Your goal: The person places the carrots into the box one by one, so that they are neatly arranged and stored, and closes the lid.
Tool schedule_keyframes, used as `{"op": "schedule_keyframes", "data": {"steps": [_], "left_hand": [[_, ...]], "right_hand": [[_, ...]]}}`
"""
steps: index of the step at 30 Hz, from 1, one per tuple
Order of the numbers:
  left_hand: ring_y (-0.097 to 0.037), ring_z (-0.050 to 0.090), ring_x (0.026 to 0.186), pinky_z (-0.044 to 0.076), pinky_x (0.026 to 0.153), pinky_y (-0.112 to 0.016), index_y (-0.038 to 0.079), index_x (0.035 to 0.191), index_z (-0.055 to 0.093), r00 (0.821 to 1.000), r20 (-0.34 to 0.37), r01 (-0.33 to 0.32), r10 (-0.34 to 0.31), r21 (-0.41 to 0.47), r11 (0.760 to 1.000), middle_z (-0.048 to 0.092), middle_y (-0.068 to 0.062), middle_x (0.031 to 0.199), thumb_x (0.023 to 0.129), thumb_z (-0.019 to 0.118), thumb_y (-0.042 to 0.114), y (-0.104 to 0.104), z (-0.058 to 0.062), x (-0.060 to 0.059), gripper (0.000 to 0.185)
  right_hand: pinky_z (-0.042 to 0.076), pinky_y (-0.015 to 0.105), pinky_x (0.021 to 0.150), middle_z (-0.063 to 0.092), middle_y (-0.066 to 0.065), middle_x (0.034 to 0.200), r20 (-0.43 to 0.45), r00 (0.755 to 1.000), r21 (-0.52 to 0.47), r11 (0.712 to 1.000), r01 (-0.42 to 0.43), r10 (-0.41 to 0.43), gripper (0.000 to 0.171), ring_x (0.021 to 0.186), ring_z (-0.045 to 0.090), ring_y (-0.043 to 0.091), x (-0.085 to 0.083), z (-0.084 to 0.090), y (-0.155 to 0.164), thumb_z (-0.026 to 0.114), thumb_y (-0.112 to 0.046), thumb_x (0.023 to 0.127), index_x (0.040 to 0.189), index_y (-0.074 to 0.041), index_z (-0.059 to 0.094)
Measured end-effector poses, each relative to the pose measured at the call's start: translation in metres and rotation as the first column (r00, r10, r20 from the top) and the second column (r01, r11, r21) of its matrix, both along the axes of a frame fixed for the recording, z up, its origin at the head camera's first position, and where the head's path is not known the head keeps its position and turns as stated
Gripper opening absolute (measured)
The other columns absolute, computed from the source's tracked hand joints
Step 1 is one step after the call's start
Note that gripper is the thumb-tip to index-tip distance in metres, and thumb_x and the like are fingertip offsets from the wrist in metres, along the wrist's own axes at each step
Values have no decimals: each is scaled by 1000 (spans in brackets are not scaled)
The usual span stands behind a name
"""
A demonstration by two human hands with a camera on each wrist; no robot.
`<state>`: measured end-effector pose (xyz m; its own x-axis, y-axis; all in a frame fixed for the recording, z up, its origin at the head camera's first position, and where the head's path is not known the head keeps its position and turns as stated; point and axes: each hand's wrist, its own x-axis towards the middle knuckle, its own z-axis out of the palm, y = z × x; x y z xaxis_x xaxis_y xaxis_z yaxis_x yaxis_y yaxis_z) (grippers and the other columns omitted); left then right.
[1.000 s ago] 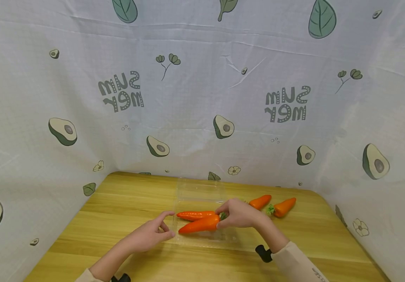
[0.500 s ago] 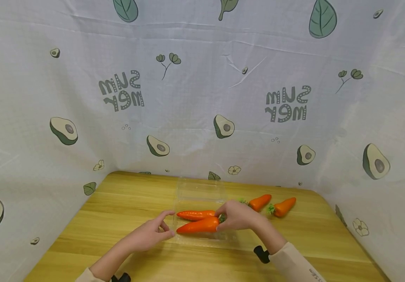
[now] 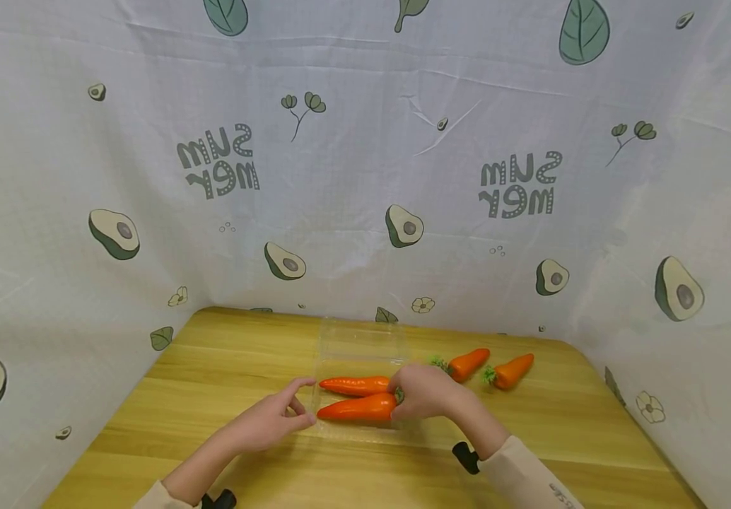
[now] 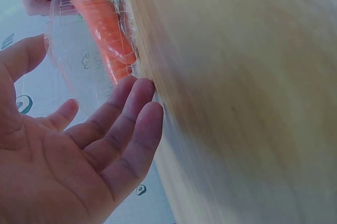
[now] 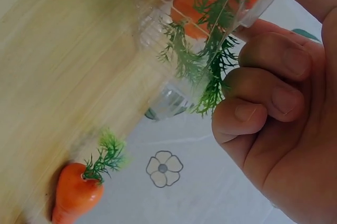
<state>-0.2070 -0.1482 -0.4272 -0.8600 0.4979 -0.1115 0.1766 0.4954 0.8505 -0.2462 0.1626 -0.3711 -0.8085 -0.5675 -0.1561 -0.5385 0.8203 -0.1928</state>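
While loosely spread, left hand (image 3: pixel 266 424) at box (image 3: pixel 355 367).

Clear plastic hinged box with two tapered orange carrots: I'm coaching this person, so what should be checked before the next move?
1. Clear plastic lid open: ok, folded back behind the box.
2. Near carrot and far carrot in the box: ok, side by side.
3. Bare left hand steadying the box: cannot tell; fingertips are at its left edge.
4. Bare right hand off the near carrot: not ok; thumb and finger surround its leafy end.
5. Other two green-topped orange carrots boxed: not ok, on the wood-grain table.
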Motion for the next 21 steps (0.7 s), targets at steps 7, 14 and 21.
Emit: {"op": "schedule_keyframes", "data": {"steps": [7, 14, 21], "left_hand": [[-20, 64, 93, 49, 70, -38, 17, 156, 32, 1000, -4, -1, 1, -11, 1000, 63, -4, 107, 100, 63, 41, 0, 1, 0, 68], [-20, 65, 91, 49, 69, -37, 17, 157, 32, 1000, 1, 2, -2, -3, 1000, 63, -5, 107, 100, 63, 41, 0, 1, 0, 69], [-19, 64, 91, 49, 69, -37, 18, 157, 31, 1000, 0, 7, -7, 1, 1000, 63, -5, 107, 101, 62, 41, -1, 0, -1, 68]], "right_hand": [[50, 32, 63, 70, -8, 81, 6, 1000, 21, 1000, -2, 2, 16, 66, 58, 6, 3, 3, -4, 79, -31, 84, 88, -15, 79], [53, 33, 66, 74, -7, 87, -5, 1000, 35, 999, 2, -2, 21, 72, 65, 8, 6, 6, -10, 76, -39, 89, 90, -19, 80], [53, 34, 64, 74, -7, 90, -63, 998, 71, 997, 11, -6, 18, 78, 66, 12, 1, 2, -14, 81, -34, 81, 90, -19, 81]]}}
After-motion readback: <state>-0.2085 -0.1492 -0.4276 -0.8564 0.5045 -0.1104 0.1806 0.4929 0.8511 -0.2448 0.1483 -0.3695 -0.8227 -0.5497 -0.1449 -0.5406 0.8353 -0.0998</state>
